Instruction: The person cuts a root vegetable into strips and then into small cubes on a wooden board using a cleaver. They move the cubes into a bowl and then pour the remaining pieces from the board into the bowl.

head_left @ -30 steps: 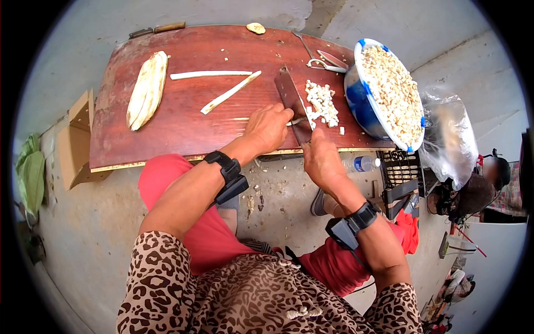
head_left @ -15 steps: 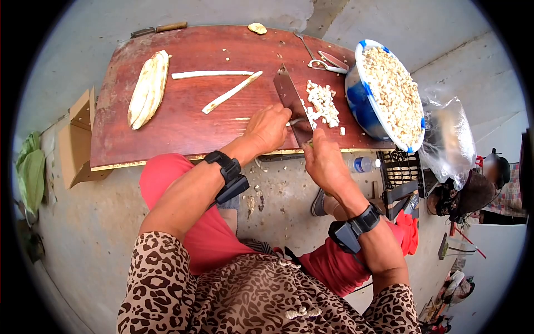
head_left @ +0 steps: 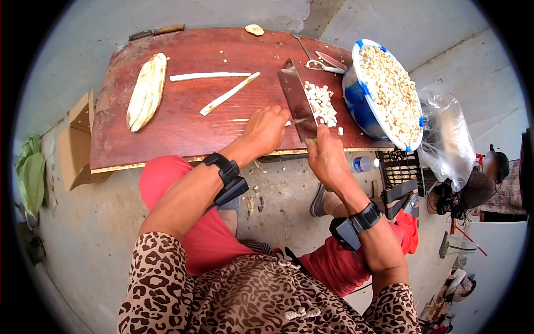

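My right hand (head_left: 327,157) grips the handle of a broad cleaver (head_left: 297,100) whose blade stands over the red wooden board (head_left: 183,119). My left hand (head_left: 267,129) presses down a thin pale strip (head_left: 295,121) next to the blade. A pile of small white diced pieces (head_left: 322,103) lies just right of the blade. A blue and white bowl (head_left: 359,100), heaped with the same diced pieces, sits at the board's right end.
Two long pale strips (head_left: 228,92) and a peeled half stalk (head_left: 147,90) lie on the board's left. Scissors (head_left: 322,62) rest near the bowl. A cardboard box (head_left: 75,139) stands left, a plastic bag (head_left: 448,139) and a water bottle (head_left: 364,163) right. Another person sits far right.
The cleaver blade has tilted up and shifted slightly right toward the diced pile. My left hand stays on the strip.
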Tool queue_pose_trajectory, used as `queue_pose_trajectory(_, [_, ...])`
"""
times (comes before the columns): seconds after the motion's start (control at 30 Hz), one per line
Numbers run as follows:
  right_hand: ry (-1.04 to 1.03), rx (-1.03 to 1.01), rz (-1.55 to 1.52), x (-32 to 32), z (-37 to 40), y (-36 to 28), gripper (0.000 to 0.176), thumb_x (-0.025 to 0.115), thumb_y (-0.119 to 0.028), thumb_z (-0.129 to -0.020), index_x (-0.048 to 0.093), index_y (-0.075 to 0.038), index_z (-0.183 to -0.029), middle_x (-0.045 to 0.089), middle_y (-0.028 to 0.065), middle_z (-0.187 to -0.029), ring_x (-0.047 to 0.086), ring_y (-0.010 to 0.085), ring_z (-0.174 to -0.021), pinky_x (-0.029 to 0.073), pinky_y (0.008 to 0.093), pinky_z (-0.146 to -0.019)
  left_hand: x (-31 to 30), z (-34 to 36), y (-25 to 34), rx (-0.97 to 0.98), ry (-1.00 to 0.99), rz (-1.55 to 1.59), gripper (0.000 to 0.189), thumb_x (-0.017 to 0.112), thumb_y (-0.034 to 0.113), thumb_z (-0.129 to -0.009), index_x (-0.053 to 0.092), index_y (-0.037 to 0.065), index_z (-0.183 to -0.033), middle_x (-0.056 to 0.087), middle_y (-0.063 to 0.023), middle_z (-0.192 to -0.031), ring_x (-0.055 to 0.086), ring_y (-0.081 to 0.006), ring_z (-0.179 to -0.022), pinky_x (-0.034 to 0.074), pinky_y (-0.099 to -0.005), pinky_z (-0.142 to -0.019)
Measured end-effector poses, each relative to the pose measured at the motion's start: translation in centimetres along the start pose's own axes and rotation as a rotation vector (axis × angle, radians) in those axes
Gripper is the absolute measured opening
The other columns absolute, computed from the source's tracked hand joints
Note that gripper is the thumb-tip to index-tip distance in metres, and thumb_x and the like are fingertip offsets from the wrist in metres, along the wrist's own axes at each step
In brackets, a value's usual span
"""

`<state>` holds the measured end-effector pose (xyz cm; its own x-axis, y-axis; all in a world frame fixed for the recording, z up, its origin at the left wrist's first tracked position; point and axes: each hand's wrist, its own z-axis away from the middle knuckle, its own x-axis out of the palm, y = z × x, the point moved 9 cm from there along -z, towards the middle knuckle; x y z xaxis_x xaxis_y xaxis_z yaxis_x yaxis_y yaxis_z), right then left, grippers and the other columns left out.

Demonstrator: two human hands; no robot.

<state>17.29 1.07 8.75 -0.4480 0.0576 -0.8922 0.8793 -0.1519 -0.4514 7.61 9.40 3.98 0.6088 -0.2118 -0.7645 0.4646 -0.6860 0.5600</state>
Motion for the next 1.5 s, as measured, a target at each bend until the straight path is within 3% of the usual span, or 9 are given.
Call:
queue_pose_trajectory(0.3, [-0.064, 0.028, 0.152, 2.3, -0.2, -0.1, 0.02, 0.057, -0.012, -0.091, 0.044, 0.004, -0.093, 0.062, 0.0328, -0.076, 0.063, 0.0499, -0.076, 0.049, 0.0558, -0.068, 0.4, -0.2, 0.2, 0.011, -0.035, -0.035, 0.016, 0.061, 0.003, -0.075, 0.059, 0.002, -0.091, 0.059, -0.0174, -0.091, 0.059, -0.0375, -0.096, 0.047, -0.0467, -0.085])
queue_pose_trajectory(1.0, [-0.01, -0.048, -0.011, 1.7, -0.4, -0.1, 0.019, 0.058, -0.009, -0.09, 0.045, 0.005, -0.093, 0.061, 0.0334, -0.073, 0.062, 0.0514, -0.075, 0.049, 0.0553, -0.066, -0.5, 0.5, 0.2, -0.049, -0.028, -0.089, 0.015, 0.061, 0.006, -0.075, 0.061, 0.001, -0.089, 0.06, -0.0175, -0.094, 0.059, -0.0374, -0.094, 0.047, -0.047, -0.083])
queue_pose_trajectory(1.3, [-0.025, -0.009, -0.01, -0.2, 0.2, -1.0, 0.02, 0.058, -0.011, -0.091, 0.046, 0.005, -0.093, 0.062, 0.0331, -0.075, 0.062, 0.0513, -0.078, 0.049, 0.0549, -0.069, 0.2, 0.2, 0.2, -0.049, -0.062, -0.085, 0.016, 0.06, 0.006, -0.076, 0.061, 0.002, -0.092, 0.06, -0.0172, -0.096, 0.058, -0.0373, -0.097, 0.047, -0.0467, -0.085])
queue_pose_trajectory(1.5, [-0.054, 0.01, 0.092, 2.3, -0.3, -0.1, 0.021, 0.057, -0.012, -0.091, 0.045, 0.005, -0.095, 0.062, 0.0324, -0.076, 0.062, 0.0513, -0.077, 0.049, 0.0547, -0.069, 0.1, 0.2, 0.4, -0.048, -0.086, -0.089, 0.018, 0.061, 0.007, -0.077, 0.062, 0.003, -0.094, 0.06, -0.0177, -0.096, 0.059, -0.0372, -0.098, 0.047, -0.047, -0.086])
